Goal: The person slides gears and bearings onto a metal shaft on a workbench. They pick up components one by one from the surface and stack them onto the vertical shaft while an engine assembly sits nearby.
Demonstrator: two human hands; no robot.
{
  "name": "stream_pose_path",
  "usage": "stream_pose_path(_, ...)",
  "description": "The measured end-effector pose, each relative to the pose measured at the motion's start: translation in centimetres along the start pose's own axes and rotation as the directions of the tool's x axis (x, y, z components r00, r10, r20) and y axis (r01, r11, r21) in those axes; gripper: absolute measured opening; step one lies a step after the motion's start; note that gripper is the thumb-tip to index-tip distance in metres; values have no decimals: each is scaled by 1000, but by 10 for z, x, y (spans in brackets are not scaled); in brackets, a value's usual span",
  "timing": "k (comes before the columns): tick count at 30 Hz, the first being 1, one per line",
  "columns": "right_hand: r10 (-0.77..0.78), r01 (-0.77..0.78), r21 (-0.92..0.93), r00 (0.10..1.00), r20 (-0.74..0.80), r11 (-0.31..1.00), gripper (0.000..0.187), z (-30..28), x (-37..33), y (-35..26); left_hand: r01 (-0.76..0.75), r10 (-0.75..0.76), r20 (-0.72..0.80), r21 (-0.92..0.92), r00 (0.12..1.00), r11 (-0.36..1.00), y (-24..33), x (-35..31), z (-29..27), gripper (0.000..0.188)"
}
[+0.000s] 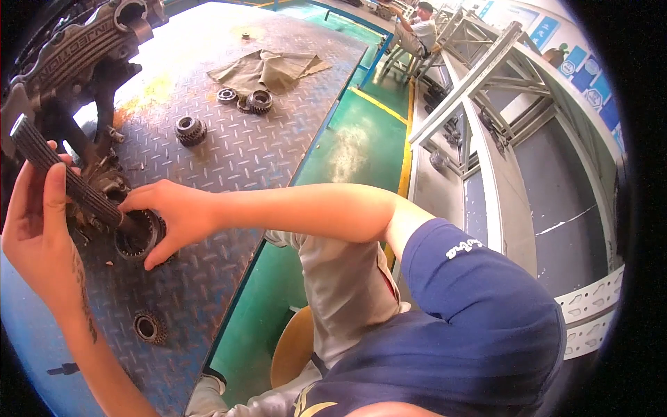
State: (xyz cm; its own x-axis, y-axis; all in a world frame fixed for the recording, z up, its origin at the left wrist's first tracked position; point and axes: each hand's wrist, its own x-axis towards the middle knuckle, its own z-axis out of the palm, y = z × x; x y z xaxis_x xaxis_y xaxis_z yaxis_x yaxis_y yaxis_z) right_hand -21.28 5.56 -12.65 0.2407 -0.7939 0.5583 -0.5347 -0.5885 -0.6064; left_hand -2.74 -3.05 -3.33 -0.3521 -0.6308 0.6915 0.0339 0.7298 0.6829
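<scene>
My left hand (pixel 36 229) grips a long dark splined shaft (pixel 66 177) that slants from upper left down to the right. My right hand (pixel 170 215) reaches across and holds a dark ring gear (pixel 139 240) at the shaft's lower end, on the steel tread-plate table (pixel 243 149). Both hands sit just below a grimy engine casting (pixel 83 48) at the table's left.
Loose gears lie on the table: one (pixel 190 130) in the middle, a pair (pixel 253 102) by a brown cloth (pixel 271 69), and another (pixel 149 326) near me. Green floor (pixel 354 153) and a grey metal frame (pixel 479 104) lie right. A seated person (pixel 417 31) is far back.
</scene>
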Motion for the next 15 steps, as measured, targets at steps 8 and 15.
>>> stream_pose_path(8,95,-94,30,995,-26,995,84,4,-3,-3,32,-34,-39,-55,999,998,-2,-2,-1,32)
stream_pose_path(15,147,-151,-36,985,-90,988,83,17,-2,-10,7,-11,-56,-73,998,997,-2,1,4,31)
